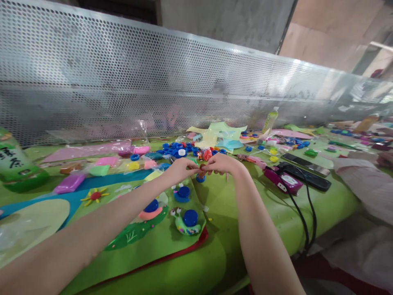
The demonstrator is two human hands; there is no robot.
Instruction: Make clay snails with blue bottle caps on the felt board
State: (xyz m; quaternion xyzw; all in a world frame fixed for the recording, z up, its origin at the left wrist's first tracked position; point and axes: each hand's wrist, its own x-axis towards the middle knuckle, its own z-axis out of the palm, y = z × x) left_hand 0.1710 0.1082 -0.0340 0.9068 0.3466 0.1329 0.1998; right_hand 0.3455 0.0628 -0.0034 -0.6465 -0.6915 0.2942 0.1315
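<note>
My left hand [181, 170] and my right hand [221, 164] meet at the middle of the green table. Their fingertips pinch a small brown piece [202, 167] between them. Just beneath it stands a blue cap [200, 178]. Behind the hands are a small red figure [200, 155] and a red wrapped item [208, 153]. Below my left forearm lies a green sheet [172, 246] with snail shapes made from blue caps and clay, among them a green snail [188, 223].
Many blue caps [175, 150] lie behind the hands. At the right are a purple power box [282, 180] with black cables and a phone [305, 164]. A green bottle [18, 168] stands far left. A perforated metal panel [123, 73] runs behind the table. Another person's sleeve [362, 184] shows at the right.
</note>
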